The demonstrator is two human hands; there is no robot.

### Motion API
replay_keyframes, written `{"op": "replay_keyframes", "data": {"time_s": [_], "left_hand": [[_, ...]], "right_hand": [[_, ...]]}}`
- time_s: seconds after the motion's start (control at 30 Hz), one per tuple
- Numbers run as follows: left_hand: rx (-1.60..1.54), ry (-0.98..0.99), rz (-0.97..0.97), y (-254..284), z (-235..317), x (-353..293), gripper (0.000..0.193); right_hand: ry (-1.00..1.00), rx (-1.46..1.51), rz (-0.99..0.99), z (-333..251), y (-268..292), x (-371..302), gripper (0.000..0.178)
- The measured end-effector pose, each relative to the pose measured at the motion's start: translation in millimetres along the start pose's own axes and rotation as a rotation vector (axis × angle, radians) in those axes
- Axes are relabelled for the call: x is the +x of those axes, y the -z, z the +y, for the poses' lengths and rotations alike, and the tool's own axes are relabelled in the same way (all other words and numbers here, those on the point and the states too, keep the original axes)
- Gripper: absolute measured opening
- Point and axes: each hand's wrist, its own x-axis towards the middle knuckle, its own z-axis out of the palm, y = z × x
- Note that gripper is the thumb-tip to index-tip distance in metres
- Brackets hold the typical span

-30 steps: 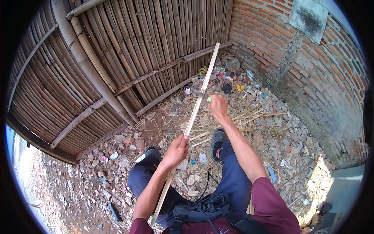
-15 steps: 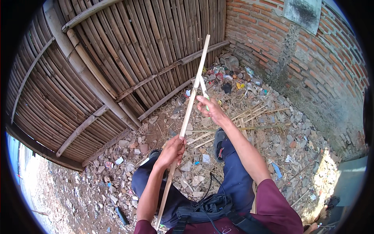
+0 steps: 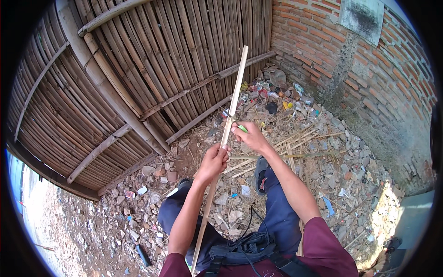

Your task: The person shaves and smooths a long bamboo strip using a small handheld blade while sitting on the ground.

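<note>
A long stick [image 3: 226,134] runs from beside the person's left hip up and away toward the bamboo fence [image 3: 152,69]. The left hand [image 3: 213,161] wraps the stick near its middle; the right hand [image 3: 249,137] sits just beyond it on the stick's right side, gripping a small knife [image 3: 240,128] against the stick. The fence stands left of and behind the stick, the brick wall [image 3: 369,64] to its right. Rubble and litter [image 3: 277,92] lie behind the stick, in the corner where fence meets wall.

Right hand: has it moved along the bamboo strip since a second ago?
Yes. The right hand slid down the bamboo strip toward the left hand, away from the bamboo fence.
</note>
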Motion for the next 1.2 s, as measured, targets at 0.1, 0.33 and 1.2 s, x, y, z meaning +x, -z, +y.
{"op": "replay_keyframes", "data": {"time_s": [0.1,0.33,1.2], "left_hand": [[-0.082,-0.009,0.016,1,-12,3,0.027],[-0.210,0.054,-0.015,3,-20,0,0.027],[-0.233,0.184,-0.074,-4,-6,-14,0.029]], "right_hand": [[0.143,-0.320,0.047,-5,1,-9,0.032],[0.363,-0.651,0.106,16,-5,-1,0.033],[0.382,-1.059,0.268,39,-11,22,0.006]]}}
